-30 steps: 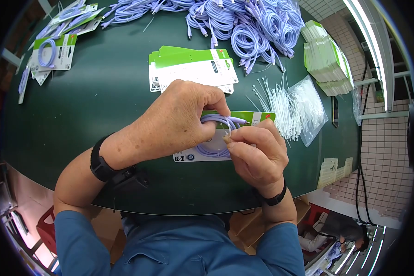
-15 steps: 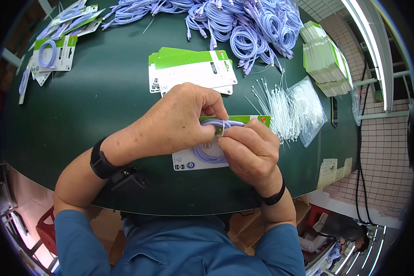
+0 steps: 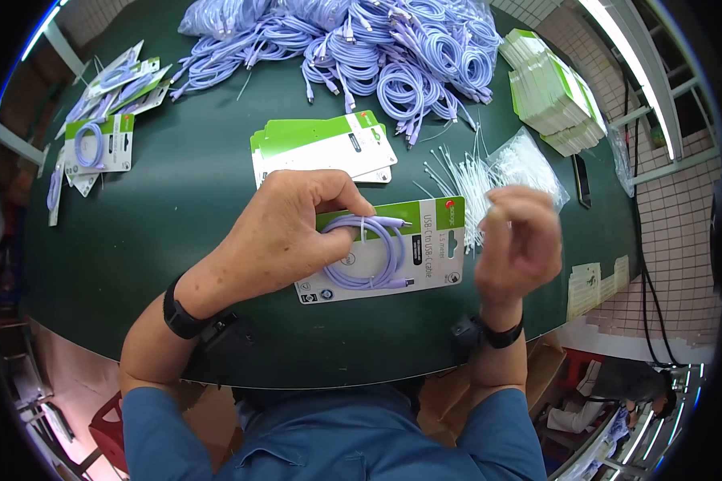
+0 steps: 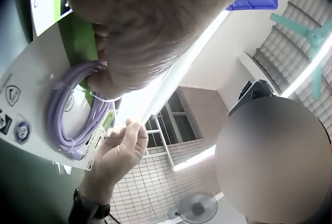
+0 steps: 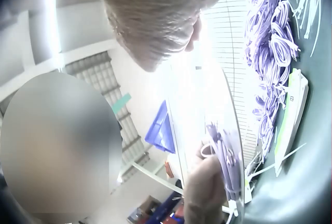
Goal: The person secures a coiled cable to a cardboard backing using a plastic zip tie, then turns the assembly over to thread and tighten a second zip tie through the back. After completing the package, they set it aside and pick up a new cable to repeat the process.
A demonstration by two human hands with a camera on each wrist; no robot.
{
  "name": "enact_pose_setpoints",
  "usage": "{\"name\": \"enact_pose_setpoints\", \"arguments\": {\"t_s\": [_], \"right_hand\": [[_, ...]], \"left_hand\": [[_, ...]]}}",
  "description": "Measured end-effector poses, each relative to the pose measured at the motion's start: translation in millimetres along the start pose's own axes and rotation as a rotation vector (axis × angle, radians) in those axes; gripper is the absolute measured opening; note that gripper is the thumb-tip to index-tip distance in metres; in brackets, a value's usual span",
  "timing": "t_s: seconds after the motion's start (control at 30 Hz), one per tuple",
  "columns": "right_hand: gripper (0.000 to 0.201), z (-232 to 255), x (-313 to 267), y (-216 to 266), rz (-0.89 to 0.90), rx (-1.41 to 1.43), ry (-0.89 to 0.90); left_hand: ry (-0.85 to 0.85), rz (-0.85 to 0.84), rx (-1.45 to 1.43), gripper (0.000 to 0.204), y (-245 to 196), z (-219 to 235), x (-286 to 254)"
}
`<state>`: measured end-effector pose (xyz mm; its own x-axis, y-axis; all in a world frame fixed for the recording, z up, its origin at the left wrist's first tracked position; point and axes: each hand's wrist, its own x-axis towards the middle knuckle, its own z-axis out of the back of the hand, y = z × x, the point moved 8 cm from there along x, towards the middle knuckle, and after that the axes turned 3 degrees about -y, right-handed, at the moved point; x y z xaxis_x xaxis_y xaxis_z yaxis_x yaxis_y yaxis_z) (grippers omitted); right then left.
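A coiled lilac USB-C cable (image 3: pixel 397 252) lies on a green and white retail card (image 3: pixel 437 260). My left hand (image 3: pixel 281 228) pinches the top of the coil against the card between thumb and fingers. A white cable tie (image 3: pixel 363 231) loops around the coil beside the fingertips, and the left wrist view shows its thin tail standing out. Off the card's right edge, my right hand (image 3: pixel 521 248) is raised and blurred, with curled fingers. In the left wrist view the right hand's (image 4: pixel 122 149) thumb and forefinger come together, and nothing shows between them.
Behind the left hand lie several flat cards (image 3: pixel 321 152). A heap of lilac cables (image 3: pixel 409 56) fills the back. Loose white cable ties (image 3: pixel 465 180) and a bag of ties (image 3: pixel 529 164) are at the right, before a card stack (image 3: pixel 557 96). Carded cables (image 3: pixel 96 148) lie far left.
My right hand has left the tie at the coil and moved right, past the card's edge, uncovering the card's right side. The left hand keeps its pinch. The head view has shifted slightly.
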<state>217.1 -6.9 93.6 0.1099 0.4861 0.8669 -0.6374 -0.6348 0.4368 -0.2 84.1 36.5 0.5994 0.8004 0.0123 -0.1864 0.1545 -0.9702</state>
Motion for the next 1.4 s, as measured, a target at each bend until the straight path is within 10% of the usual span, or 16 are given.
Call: {"name": "enact_pose_setpoints", "arguments": {"t_s": [0.03, 0.1, 0.23, 0.33, 1.4], "right_hand": [[0.011, 4, 2, -6, -0.001, -0.001, -0.013], [0.009, 4, -9, -61, -0.617, 0.195, -0.041], [0.024, -56, -45, -66, -0.81, 0.559, 0.449], [0.034, -84, -47, -30, -0.286, 0.573, 0.653], [0.02, -70, -28, -27, -0.044, 0.19, 0.549]], "left_hand": [[-0.014, -0.028, -0.013, 0.022, -2, 0, -1], [-0.034, -0.082, -0.038, 0.024, -8, 0, -3], [0.029, -0.019, -0.012, 0.025, -14, -8, -7], [0.031, -0.014, 0.013, 0.025, -12, -9, -8], [0.158, -0.457, 0.387, 0.037, -29, -45, -22]]}}
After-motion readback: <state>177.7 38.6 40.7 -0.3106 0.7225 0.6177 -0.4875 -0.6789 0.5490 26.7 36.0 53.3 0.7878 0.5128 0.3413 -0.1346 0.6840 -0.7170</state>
